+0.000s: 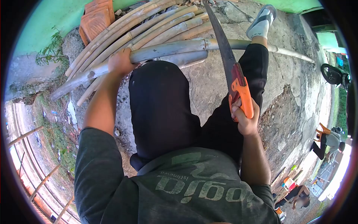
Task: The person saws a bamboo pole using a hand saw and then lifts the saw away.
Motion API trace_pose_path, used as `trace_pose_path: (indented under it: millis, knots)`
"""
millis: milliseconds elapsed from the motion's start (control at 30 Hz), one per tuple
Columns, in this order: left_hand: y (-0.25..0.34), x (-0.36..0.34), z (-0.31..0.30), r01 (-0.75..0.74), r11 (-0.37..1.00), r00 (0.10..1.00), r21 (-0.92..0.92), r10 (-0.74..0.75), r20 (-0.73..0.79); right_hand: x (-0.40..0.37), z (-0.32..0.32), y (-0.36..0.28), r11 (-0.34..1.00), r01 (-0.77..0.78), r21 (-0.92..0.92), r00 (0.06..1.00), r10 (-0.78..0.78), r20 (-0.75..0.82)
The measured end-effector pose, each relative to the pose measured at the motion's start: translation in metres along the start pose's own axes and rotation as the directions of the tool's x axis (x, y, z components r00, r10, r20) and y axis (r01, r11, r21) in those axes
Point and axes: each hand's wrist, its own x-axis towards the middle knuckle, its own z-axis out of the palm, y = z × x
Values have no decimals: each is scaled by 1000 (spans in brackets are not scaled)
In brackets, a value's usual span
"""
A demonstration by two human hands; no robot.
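Note:
My left hand (121, 62) is wrapped round a long bamboo pole (167, 50), left of my bent knee. The pole crosses in front of me, from the lower left to a thin tip at the right. In my right hand (246, 117) is a handsaw (241, 93), gripped by its orange handle. Its dark blade points away from me and overlaps the pole in this view. My sandalled foot (263, 22) is beyond the pole at the upper right, with that leg stretched across it.
Several more bamboo poles (149, 28) are piled beyond this one, next to stacked terracotta tiles (97, 22). Rough concrete ground (283, 78) extends to the right. A motorcycle wheel (330, 74) and two other people, one bending (330, 142) and one lower down (298, 196), are at the far right.

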Motion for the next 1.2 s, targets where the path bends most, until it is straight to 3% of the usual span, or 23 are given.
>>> trace_pose_path:
  millis: [167, 267, 367, 767, 867, 1000, 1100, 1133, 1167, 1200]
  knots:
    - [5, -4, -4, -41, 999, 997, -30, 39, -62, 5, -1, 13, 999, -39, 23, 999, 38, 35]
    - [7, 0, -8, 9, 1000, 1000, -23, -8, 30, 5, 7, 13, 972, -97, 216, 995, 92, 33]
    - [10, 5, -11, 68, 997, 993, -20, -66, 94, 4, 15, 17, 969, -88, 229, 996, 85, 20]
    - [10, 5, -11, 84, 996, 992, -35, -80, 97, -7, 17, 18, 990, -108, 95, 993, 103, 58]
    - [5, 3, -2, 32, 999, 999, -22, -32, -1, -6, 28, 10, 986, -160, 53, 987, 158, 34]
    - [8, 3, -5, 34, 999, 999, -8, -34, 15, -2, 48, 7, 988, -136, -66, 986, 142, 91]
    - [12, 1, -12, 50, 999, 998, -5, -50, 44, -11, 31, 6, 981, -186, 51, 981, 183, 68]
    - [13, -1, -12, 51, 999, 998, -5, -51, 35, -19, 25, 4, 966, -185, 181, 983, 180, 45]
    - [12, -3, -11, 58, 998, 998, -5, -58, 24, -27, 16, 12, 964, -111, 242, 992, 94, 84]
    - [9, -3, -10, 65, 998, 998, -5, -65, 13, -37, 14, 10, 961, -133, 242, 990, 118, 76]
